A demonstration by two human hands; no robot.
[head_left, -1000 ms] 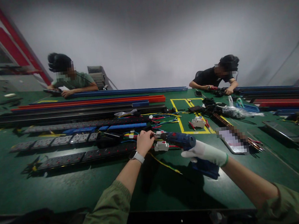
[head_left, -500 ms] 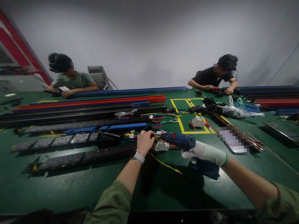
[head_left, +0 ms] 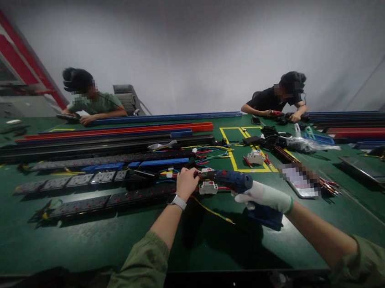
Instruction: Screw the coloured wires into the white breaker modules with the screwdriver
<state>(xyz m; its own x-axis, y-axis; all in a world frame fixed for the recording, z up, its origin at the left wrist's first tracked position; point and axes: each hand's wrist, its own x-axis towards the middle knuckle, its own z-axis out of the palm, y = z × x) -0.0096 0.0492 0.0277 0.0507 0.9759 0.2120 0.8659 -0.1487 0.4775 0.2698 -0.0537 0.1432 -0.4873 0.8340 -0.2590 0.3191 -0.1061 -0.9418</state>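
While our gloved right hand (head_left: 265, 197) is gripping the handle of the blue power drill (head_left: 233, 180), we are aiming its nose leftward, right at our bare left hand (head_left: 187, 183)! Those left fingers are curling in close at the drill's tip, but we are not making out whether they are pinching anything; the spot is looking too small and dark. A watch (head_left: 176, 202) is gleaming on that wrist, left of the drill and a little nearer us. The drill itself is hovering over the green table (head_left: 86, 246), and just below its nose a white breaker (head_left: 208, 187) is sitting among coloured wires (head_left: 214, 150). A yellow-green wire (head_left: 214, 212) is trailing out on our side of the drill. Left of the drill, black socket strips (head_left: 122, 199) are lying lengthwise, with an orange rail (head_left: 119, 133) stretching beyond them. Off to the drill's right, a phone (head_left: 297, 178) is resting face up, and copper-ended wires (head_left: 329, 186) are fanning out just beside it. Far beyond the drill, one co-worker in green (head_left: 97, 107) is leaning in on the left, another co-worker in black (head_left: 270, 100) on the right, both bending over handheld things!
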